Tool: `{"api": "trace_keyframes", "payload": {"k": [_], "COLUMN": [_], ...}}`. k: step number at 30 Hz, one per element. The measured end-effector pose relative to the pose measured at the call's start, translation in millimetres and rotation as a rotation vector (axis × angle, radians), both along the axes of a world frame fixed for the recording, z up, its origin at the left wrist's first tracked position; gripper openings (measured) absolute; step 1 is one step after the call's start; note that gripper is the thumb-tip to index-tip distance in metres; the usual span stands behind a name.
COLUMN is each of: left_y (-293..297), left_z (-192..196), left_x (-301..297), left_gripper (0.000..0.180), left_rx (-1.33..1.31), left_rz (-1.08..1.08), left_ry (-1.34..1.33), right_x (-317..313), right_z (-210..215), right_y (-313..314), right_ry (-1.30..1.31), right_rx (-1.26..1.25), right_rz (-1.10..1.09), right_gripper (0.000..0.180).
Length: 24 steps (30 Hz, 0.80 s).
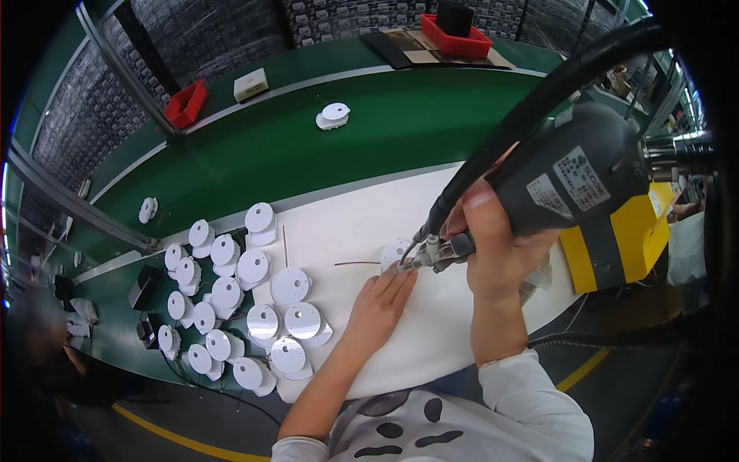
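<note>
My right hand (496, 239) is wrapped round a bulky black electric screwdriver (573, 165), with a thick black hose (531, 100) running down to its metal nozzle (422, 254). The nozzle points down at a small white round part (392, 252) on the white work surface. Fingers of my left hand (379, 308) are pressed together at the near side of this part, steadying it right by the nozzle. The fingertips and nozzle partly cover the part, so the exact contact is hidden. A thin brown wire (356, 263) sticks out to its left.
Several white round housings (292, 286) crowd the left of the white board (439, 339). A green conveyor belt (262, 162) behind carries another housing (333, 115). Red bins (458, 38) and a white box (250, 85) stand farther back. A yellow case (639, 231) is at right.
</note>
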State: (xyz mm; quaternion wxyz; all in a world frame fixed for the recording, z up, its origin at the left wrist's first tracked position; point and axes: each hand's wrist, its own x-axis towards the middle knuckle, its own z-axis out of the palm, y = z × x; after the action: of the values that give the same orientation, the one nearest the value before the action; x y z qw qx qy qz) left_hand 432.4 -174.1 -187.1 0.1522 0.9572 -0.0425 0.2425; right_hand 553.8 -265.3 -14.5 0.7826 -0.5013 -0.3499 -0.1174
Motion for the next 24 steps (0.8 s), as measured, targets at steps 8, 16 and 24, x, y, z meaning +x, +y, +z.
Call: {"api": "trace_keyframes", "payload": {"k": [8, 16, 24], "left_y": [1.9, 1.6, 0.6], "left_z": [-1.5, -1.9, 0.0], "left_x": [-0.2, 0.1, 0.0], "left_gripper": [0.048, 0.049, 0.049], "left_rx": [-0.037, -0.05, -0.077], "left_rz": [0.018, 0.018, 0.011], "left_ry": [-0.034, -0.038, -0.028], "right_x": [4.4, 7.0, 10.4], "right_z": [-5.5, -5.5, -11.2], "right_y": [8.9, 17.0, 15.3], "right_ry": [-0.041, -0.076, -0.137], "right_rx": [-0.011, -0.035, -0.089], "right_rz": [0.012, -0.009, -0.031], "right_gripper": [0.021, 0.025, 0.019]}}
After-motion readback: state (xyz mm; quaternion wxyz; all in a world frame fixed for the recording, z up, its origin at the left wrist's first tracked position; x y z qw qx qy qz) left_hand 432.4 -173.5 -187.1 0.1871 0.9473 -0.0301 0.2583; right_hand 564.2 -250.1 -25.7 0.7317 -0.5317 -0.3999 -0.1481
